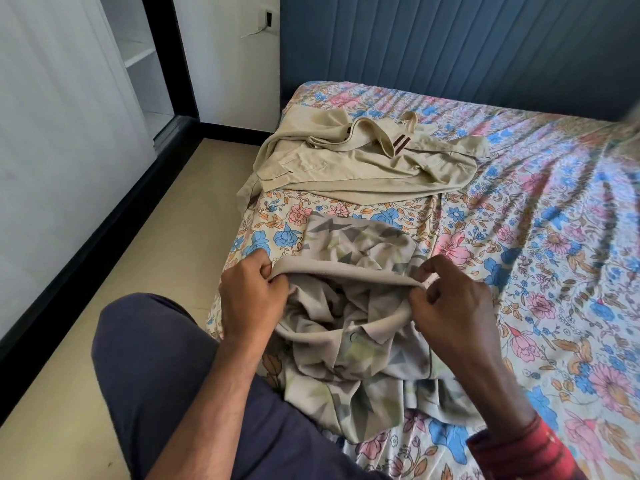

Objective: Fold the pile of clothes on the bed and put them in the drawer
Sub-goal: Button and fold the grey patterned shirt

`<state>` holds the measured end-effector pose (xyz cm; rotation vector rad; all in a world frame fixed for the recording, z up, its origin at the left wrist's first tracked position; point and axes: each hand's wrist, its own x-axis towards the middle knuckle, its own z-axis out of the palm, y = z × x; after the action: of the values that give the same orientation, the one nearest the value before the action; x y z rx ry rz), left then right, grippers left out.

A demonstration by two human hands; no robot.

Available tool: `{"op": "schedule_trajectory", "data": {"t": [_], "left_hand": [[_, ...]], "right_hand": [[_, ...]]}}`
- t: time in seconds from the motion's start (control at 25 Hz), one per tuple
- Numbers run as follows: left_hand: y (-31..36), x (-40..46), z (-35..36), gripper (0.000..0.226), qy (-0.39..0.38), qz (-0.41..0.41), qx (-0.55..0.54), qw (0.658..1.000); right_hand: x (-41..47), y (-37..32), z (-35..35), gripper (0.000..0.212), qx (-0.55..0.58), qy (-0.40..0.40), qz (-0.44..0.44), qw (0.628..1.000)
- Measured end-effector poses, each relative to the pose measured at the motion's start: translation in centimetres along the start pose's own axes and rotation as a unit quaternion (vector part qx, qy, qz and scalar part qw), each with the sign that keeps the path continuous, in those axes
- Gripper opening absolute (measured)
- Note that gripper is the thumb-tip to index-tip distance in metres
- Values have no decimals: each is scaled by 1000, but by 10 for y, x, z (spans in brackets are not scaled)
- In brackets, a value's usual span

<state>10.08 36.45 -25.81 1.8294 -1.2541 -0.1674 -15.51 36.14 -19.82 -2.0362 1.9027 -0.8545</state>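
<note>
1. Left hand (251, 292): fingers curled, pinching the left end of a plain beige band of the patterned shirt (349, 317); fingertips tucked under the cloth and hidden.
2. Right hand (453, 303): thumb and fingers pinching the right end of the same band; wrist wrapped in a red patterned sleeve (526, 445), cut off by the lower edge.
3. Patterned shirt: beige with grey and green geometric print, crumpled on the near part of the bed (519, 237), band stretched taut between both hands. Collar and one button visible in the bunched middle; overall outline hard to make out, lower part draped against the dark blue trouser leg (156, 368).
4. Khaki garments (346, 161): rumpled heap farther up the bed, near its left edge and apart from the patterned shirt. Number of pieces impossible to tell; one strap with dark stripes showing, one edge hanging over the mattress side.
5. Bed: floral sheet, right and near portions cut off by the frame.
6. Dark padded headboard (450, 46) behind the bed.
7. Wardrobe (69, 116) at left: white sliding door, open gap with shelves only partly seen.
</note>
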Motion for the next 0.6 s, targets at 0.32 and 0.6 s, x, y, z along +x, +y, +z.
{"op": "schedule_trajectory", "data": {"t": [0.32, 0.6], "left_hand": [[-17, -14, -5, 45, -248, -119, -281, 919], [-25, -9, -12, 40, -56, -71, -144, 985]], "right_hand": [[4, 11, 9, 10, 84, -26, 16, 996], [5, 22, -7, 32, 37, -16, -30, 999]]}}
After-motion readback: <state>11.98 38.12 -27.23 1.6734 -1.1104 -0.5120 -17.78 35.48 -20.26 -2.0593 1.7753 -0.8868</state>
